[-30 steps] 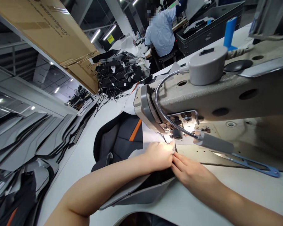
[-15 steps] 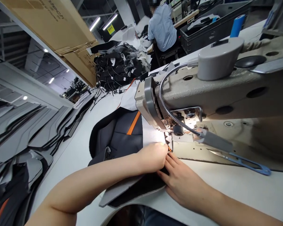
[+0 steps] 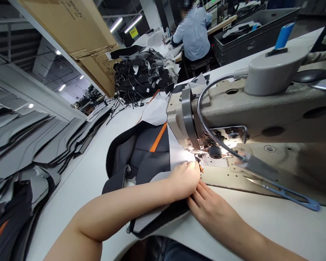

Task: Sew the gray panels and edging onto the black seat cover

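A padded black seat cover (image 3: 152, 159) with an orange stripe and pale grey backing lies on the white table, its right edge by the needle area of a sewing machine (image 3: 220, 112). My left hand (image 3: 184, 178) is closed on that edge just in front of the presser area, knuckles up under the machine's lamp. Right beside it, my right hand (image 3: 214, 206) holds the cover's edge, fingers together and tips partly hidden behind my left hand. A dark flap of the cover hangs toward my lap beneath my left forearm. Orange bits show at the seam near the needle.
Blue-handled thread snips (image 3: 290, 194) lie on the machine bed to the right. Stacked grey panels (image 3: 43, 141) line the left side. Beyond the machine are a heap of dark covers (image 3: 143, 76), a cardboard box (image 3: 70, 29), a grey crate (image 3: 250, 40) and a seated person (image 3: 194, 36).
The view has shifted, so the machine and both hands sit farther right. The cover's lower flap has shifted and folded differently under my left forearm. Both hands keep hold of the edge.
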Motion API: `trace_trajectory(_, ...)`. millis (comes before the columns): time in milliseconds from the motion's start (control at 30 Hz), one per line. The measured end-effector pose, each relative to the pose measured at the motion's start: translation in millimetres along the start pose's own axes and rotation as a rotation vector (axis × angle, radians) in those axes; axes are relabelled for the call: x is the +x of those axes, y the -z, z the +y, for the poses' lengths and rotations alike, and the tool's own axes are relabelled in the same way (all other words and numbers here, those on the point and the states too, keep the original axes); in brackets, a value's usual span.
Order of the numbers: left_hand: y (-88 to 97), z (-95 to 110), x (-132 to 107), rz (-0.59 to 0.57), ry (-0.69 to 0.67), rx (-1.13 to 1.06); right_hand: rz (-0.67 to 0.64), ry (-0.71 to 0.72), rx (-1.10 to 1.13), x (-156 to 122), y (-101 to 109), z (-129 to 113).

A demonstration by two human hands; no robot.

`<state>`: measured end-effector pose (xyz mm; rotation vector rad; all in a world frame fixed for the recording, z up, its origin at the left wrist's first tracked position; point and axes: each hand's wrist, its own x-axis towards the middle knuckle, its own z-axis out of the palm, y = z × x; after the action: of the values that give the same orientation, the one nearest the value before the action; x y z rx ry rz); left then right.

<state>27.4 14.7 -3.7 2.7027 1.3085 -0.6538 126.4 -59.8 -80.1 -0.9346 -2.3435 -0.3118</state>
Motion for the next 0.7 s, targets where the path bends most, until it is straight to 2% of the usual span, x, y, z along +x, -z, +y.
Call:
trace_trajectory(233, -11.7, 1.8, -1.6, 0.114, 0.078, 0.028, 0.036, 0.003, 0.011, -1.9, -1.2, 1.4)
trace_trajectory(500, 2.6, -6.1, 3.1, 0.058, 0.072, -0.072, -0.013, 0.023, -0.027, 1.1, 5.8, 2.8)
trace_trajectory(700, 4.4, -7.2, 3.4, 0.072, 0.069, -0.125, 0.022, 0.008, -0.006, -4.2, 6.2, 4.3)
